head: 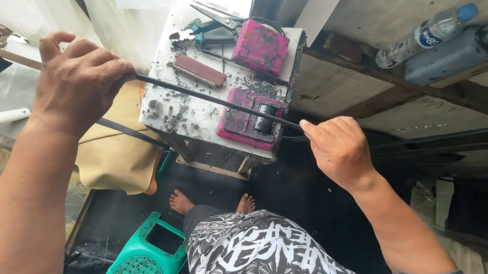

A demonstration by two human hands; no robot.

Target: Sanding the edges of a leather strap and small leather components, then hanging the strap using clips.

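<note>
A rod (216,101) spans between both hands, above the worktop (195,121). Pliers (204,33) lie at its far end; two bottles (444,43) rest right; a stool (141,272) stands below left.

clear bottle (428,34) | top right, lying | blue-white label, blue cap

A small stained work block (194,115) is crowded: pliers (201,34) and a pink box (260,47) fill its far edge, a brown sharpening stone (199,70) lies mid-top, and a pink roller tool (251,118) takes the near right corner. Bare room remains only at the near left corner. A thin black strip (210,98) stretches diagonally above the top, barring a straight reach down. Right of the block, planks lie open up to two bottles (446,43).
</note>
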